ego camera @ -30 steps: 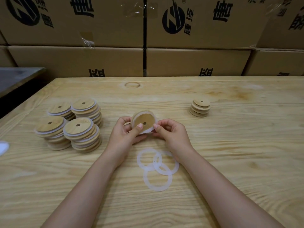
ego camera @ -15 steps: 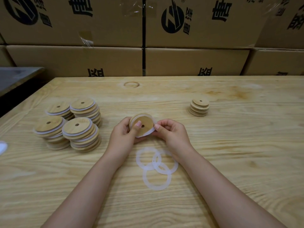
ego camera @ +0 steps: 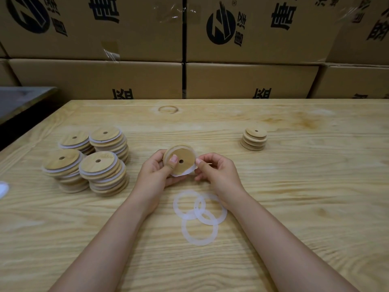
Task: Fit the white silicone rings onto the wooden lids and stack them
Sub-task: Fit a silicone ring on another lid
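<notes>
Left hand (ego camera: 155, 175) and right hand (ego camera: 219, 173) hold one wooden lid (ego camera: 182, 163) over the desk (ego camera: 294, 186).
Left grip curled round the lid, thumb on its face. Right grip pinches the white silicone ring (ego camera: 185, 172) at the lid's right edge; the ring sticks out below. Three loose rings (ego camera: 200, 216) overlap on the desk between the forearms. Ringed lid stacks (ego camera: 101, 165) at left, small bare lid stack (ego camera: 254, 139) at right.

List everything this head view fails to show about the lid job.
All head view.
- Silicone ring on the held wooden lid: how far it is seated; the lid and left hand cover most of it.
- White object: cut off by the left edge; unidentifiable.
- Rear left stack: lower lids hidden by the front stack.
- Right stack: too small to count surely.
</notes>
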A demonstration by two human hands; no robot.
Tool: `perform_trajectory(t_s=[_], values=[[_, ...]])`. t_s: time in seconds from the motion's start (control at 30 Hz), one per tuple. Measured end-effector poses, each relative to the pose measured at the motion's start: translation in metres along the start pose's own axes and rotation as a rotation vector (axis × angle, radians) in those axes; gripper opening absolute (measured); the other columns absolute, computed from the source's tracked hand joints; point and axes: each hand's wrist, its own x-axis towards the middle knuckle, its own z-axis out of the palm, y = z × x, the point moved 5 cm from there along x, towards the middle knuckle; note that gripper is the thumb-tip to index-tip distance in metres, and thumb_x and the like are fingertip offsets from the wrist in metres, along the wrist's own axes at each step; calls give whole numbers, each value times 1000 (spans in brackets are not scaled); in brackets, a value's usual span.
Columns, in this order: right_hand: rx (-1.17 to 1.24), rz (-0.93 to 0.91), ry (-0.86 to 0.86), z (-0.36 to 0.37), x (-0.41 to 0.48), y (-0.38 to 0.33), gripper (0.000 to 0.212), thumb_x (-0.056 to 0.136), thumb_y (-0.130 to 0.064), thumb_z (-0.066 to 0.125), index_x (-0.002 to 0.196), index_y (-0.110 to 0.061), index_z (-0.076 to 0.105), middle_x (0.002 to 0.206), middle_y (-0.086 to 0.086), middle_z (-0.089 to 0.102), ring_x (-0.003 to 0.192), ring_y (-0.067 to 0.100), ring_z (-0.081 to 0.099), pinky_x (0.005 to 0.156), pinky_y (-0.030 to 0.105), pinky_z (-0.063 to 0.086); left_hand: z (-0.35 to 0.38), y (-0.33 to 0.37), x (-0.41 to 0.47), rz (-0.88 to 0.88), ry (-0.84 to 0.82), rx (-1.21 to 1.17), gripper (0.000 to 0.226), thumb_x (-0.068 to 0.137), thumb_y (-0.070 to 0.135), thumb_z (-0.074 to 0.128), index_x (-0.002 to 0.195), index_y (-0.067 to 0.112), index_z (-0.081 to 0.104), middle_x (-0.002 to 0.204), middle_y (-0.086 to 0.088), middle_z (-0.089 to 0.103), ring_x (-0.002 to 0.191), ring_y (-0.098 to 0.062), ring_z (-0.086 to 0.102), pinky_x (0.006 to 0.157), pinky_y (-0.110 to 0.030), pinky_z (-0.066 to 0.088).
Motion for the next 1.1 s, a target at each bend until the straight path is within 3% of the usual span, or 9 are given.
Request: perform_trajectory(t_s=[0.13,0.37,0.57,0.9,1.1], values=[[-19,-6,-27,3,-1,1,8,87,-14,66,79,-14,65,70,4,65,58,14,62,70,31,52,0,0,0,20,27,-6,13,93,17,49,101,12,58,87,-1,72,84,-16,68,76,-26,57],[-10,-10,-8,3,0,2,10,86,-9,68,76,-11,65,65,3,65,56,13,63,69,30,54,4,4,-1,59,11,-19,11,88,12,54,99,14,55,80,1,72,75,-11,68,72,-24,55],[-33,-8,-37,4,1,2,9,87,-7,65,79,-9,64,64,4,65,54,14,62,65,27,53,-1,2,0,22,89,-42,8,89,16,55,96,13,59,83,-3,72,78,-17,69,72,-29,56],[-63,-47,-94,5,1,2,13,88,-10,65,76,-14,65,57,-6,64,54,13,62,60,24,53,-4,2,2,-54,68,-168,23,92,16,50,107,4,61,89,-8,72,79,-23,71,68,-32,59],[-18,-46,-97,5,2,4,9,88,-11,66,78,-11,67,57,-4,64,54,12,60,60,23,52,-2,1,3,-11,39,-83,37,77,30,58,108,10,58,91,-6,72,82,-22,70,72,-28,58]])
